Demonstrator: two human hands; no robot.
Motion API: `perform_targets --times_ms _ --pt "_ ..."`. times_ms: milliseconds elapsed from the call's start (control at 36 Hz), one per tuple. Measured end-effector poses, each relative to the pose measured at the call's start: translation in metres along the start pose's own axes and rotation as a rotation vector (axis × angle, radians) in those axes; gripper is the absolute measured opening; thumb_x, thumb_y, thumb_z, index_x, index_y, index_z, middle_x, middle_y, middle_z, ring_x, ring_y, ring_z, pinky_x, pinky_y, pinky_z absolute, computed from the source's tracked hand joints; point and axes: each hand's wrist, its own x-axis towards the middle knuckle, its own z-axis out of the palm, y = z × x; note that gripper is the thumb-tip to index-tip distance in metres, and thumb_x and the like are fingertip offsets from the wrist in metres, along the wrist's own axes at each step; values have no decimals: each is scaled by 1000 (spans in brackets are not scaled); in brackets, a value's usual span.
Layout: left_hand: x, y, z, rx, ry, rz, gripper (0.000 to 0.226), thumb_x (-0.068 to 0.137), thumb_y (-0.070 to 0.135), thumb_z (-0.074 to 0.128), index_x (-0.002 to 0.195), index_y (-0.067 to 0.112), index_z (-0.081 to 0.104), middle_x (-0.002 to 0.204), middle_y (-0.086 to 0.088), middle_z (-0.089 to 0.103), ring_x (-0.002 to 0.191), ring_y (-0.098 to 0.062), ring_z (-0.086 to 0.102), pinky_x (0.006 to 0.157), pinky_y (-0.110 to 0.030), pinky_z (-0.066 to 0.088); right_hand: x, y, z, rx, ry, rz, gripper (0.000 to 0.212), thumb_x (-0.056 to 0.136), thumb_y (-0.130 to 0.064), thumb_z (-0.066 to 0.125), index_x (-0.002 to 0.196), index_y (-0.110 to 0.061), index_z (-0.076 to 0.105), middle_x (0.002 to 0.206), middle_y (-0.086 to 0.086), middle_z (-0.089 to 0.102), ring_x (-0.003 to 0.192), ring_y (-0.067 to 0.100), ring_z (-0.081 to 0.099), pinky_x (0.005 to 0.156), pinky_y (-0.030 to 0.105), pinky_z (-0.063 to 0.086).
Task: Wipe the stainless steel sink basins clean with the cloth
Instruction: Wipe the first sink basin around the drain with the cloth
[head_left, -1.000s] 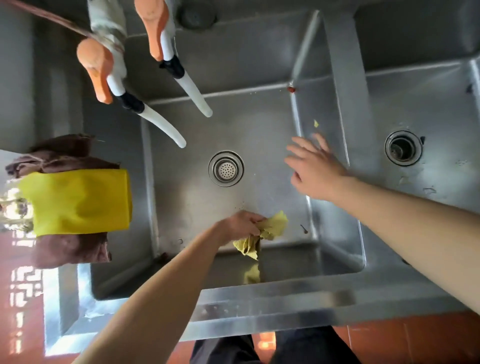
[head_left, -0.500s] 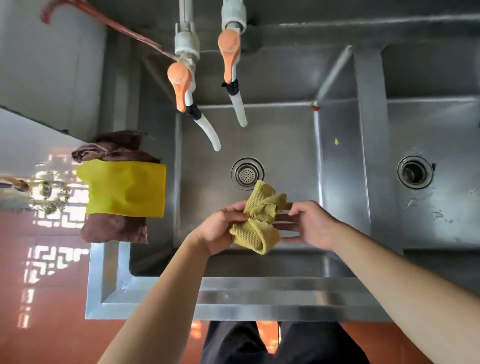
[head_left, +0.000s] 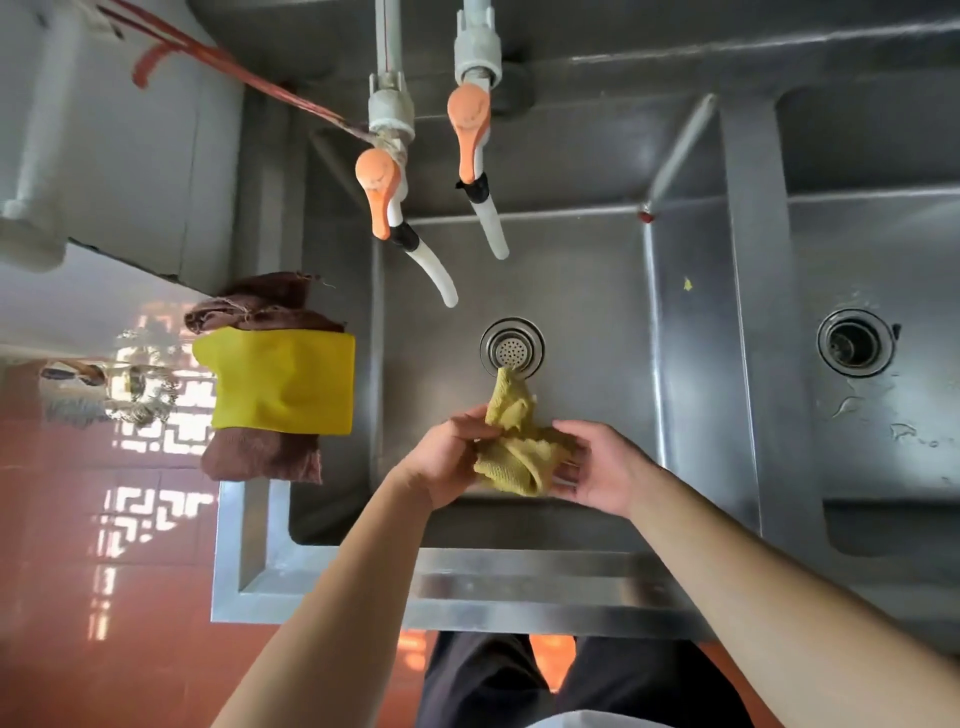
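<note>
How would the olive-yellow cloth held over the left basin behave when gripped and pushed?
The cloth, bunched between left hand and right hand, looks limp: one corner sticks out unsupported. Its knitted texture probably grips steel rather than sliding. Likely light, since fingers alone hold it.

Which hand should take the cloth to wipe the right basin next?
Right, probably. The right hand already holds the cloth on the side nearer the right basin; the left hand would have to cross over.
</note>
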Motion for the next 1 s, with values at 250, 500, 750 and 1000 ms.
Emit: perform_targets --times_ms 250,500,750,1000 --pt "-2 -2 18 554 411 108 32 88 -4 51 110 9 70 109 -25 69 95 -34 67 91 -54 56 -12 -3 3 -235 222 -201 25 99 -6 52 121 -13 63 113 15 71 97 31 71 63 42 61" --pt "-3 -20 56 1283 371 285 61 77 9 63 136 24 57 113 -7 61 99 -28 60 80 -32 49 -37 11 26 -249 110 -314 24 95 -12 51 108 -18 69 102 10 71 96 27 68 65 40 60" --pt "-24 -35 51 1349 123 292 65 79 26 76 140 26 53 131 -1 62 117 -25 56 102 -39 46 -48 21 9 -15 300 -199 14 93 -16 65 102 -6 67 101 17 69 86 30 66 76 45 59" --pt "-41 -52 39 1470 285 556 51 78 13 67 129 18 60 120 -3 64 109 -26 57 91 -38 47 -66 22 16 -23 303 -89 23 89 -11 70 110 -5 65 98 19 69 85 30 70 55 37 60"
